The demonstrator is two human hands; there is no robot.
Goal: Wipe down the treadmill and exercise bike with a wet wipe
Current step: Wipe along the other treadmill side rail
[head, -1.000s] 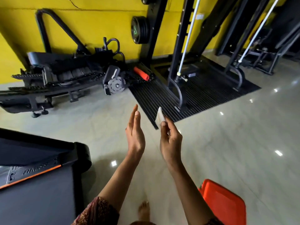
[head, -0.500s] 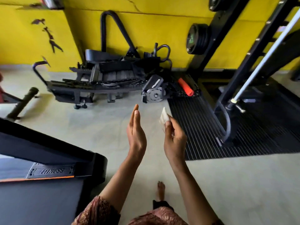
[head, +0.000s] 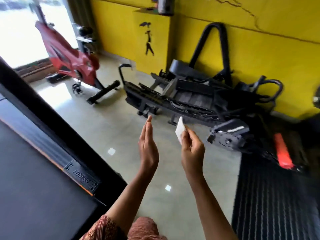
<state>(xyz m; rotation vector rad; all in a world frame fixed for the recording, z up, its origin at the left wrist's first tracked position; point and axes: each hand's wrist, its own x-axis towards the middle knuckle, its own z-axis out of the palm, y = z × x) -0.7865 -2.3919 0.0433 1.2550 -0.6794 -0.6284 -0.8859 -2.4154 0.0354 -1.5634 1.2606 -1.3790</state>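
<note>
Treadmill: dark flat belt and black side rail with an orange edge, lower left.
Exercise bike: glossy red, stood far left.
Left hand: empty, with straight fingers held together.
Wipe: small white folded sheet, long axis upright, above the floor.
Right hand: pinched the wipe's lower end.

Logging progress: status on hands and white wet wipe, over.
Left hand open, empty. Right hand pinches small white wet wipe. Black treadmill deck at left, untouched.

Head view swung left over 1 s: red exercise bike now in frame at upper left; treadmill fills more of lower left.
</note>
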